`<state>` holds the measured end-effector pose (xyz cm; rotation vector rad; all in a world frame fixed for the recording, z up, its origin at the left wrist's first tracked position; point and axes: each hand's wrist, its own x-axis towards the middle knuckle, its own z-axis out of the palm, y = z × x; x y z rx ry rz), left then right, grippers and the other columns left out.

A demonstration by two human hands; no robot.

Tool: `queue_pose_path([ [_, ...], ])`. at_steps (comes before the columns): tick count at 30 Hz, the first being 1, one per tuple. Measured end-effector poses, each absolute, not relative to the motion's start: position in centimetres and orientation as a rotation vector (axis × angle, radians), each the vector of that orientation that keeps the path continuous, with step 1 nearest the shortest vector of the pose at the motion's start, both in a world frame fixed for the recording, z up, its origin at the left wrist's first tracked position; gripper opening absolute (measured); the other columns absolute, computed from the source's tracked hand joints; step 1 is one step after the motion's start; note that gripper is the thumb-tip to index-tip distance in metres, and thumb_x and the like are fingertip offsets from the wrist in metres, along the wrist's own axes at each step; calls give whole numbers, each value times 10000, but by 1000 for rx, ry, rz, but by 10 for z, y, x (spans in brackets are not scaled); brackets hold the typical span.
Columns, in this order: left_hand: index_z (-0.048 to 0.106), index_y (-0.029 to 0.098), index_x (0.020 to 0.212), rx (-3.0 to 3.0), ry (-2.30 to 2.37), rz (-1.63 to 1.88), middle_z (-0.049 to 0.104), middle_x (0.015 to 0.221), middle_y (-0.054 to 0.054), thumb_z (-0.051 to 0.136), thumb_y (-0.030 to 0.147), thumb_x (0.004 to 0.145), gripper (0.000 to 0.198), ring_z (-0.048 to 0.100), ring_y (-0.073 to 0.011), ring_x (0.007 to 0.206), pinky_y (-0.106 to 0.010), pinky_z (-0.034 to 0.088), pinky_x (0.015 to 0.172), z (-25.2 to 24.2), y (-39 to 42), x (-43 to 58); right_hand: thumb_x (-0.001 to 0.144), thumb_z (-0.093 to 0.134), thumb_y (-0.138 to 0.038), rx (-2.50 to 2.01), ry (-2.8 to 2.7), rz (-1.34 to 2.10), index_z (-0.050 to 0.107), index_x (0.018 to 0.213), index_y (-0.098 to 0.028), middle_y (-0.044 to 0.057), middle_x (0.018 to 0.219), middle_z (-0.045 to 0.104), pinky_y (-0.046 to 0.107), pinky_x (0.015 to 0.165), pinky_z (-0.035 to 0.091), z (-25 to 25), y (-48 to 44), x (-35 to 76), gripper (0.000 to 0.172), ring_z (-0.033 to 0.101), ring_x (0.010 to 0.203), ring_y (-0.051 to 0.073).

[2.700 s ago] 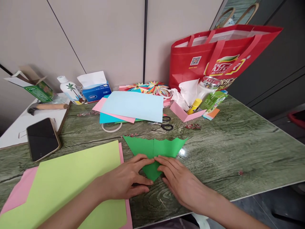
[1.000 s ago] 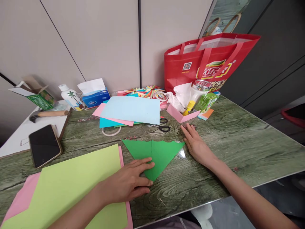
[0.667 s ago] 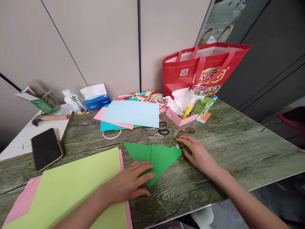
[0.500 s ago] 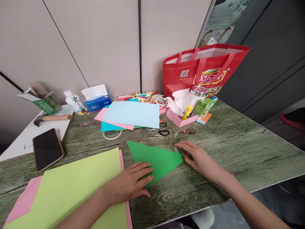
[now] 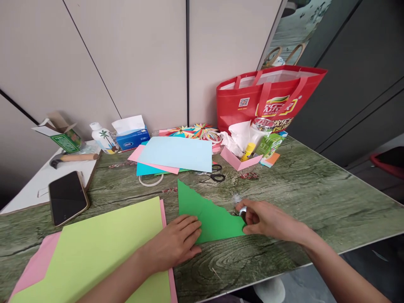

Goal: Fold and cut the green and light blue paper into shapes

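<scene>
A folded green paper triangle [image 5: 206,212] with a jagged cut edge lies on the green wood-grain table [image 5: 315,189]. My left hand [image 5: 176,244] lies flat on the paper's lower left corner, fingers stretched out. My right hand [image 5: 268,219] pinches the paper's right corner between thumb and fingers. A small shiny spot shows by my right thumb; I cannot make out what it is.
Yellow-green and pink sheets [image 5: 104,248] lie at the near left, a phone [image 5: 67,197] beyond them. Farther back lie a stack of blue and pink sheets [image 5: 175,153], scissors [image 5: 214,174], a tape ring [image 5: 150,180], a tissue box [image 5: 131,134], a pink tray [image 5: 240,158] and a red bag [image 5: 268,97].
My right hand left the paper, reached toward the back right, then came back and gripped the right corner. The paper turned clockwise on the table. The left hand stayed pressed on it.
</scene>
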<state>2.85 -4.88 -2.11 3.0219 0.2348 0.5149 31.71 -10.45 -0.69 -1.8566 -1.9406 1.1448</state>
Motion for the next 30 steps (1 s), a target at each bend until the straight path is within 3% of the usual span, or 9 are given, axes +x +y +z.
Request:
queue_pose_path([
  [3,596,36,1063,3046,266,507,661,1082,-199,526,325,856,362,621,-315,993,-450,512,854,-22,-50,29,734,623,-275,-1693,-1752,1388,596,873,-191,-32,616,553,227,504,432,-2,-103,313,165,541,559,125],
  [7,585,47,1079,3053,373,660,687,1014,-190,504,236,864,297,643,-289,942,-399,531,804,-26,-51,28,764,621,-413,-1477,-1258,1681,568,1015,-202,-8,748,558,297,579,559,12,-100,306,332,634,639,151],
  [10,602,128,1068,2898,494,973,720,918,-126,465,115,854,254,673,-221,835,-303,526,745,-25,-51,24,785,599,-458,-1349,-1041,1502,585,1027,-188,11,765,577,300,604,579,22,-94,305,363,656,620,147],
  [12,633,201,1016,2631,758,1128,726,788,-50,481,121,843,244,655,-159,632,-237,500,617,-19,-51,21,808,568,-473,-1292,-1015,1290,601,1007,-183,25,766,596,312,621,583,25,-87,307,354,658,638,153],
  [15,676,233,858,2017,1169,1181,624,550,26,545,263,827,138,506,-111,426,-203,391,437,-5,-47,19,797,585,-478,-1260,-1162,1005,613,1005,-200,91,972,653,403,817,546,22,-76,306,347,635,944,229],
  [17,680,218,829,1621,1186,1171,592,542,28,577,366,801,182,496,-118,463,-203,390,450,1,-43,19,769,614,-494,-1219,-1309,984,590,1085,-224,118,1177,605,451,947,457,17,-70,302,417,531,1146,258],
  [19,676,201,833,1343,1102,1148,606,590,20,613,423,763,241,516,-128,529,-212,420,505,2,-37,20,738,639,-511,-1146,-1409,1118,534,1183,-240,126,1263,557,462,978,420,11,-67,295,532,495,1192,261],
  [25,656,179,895,1084,998,1122,680,726,-12,677,407,713,293,582,-149,638,-232,453,575,-10,-29,22,639,761,-363,-1192,-1326,1466,585,1118,-227,66,994,682,322,717,537,-4,-68,272,528,650,869,186],
  [30,619,184,948,1035,965,1028,712,777,-24,715,371,685,336,633,-161,684,-247,484,620,-11,-31,25,580,786,-294,-1226,-1138,1433,641,987,-205,16,846,678,244,591,504,-6,-62,254,442,612,665,114],
])
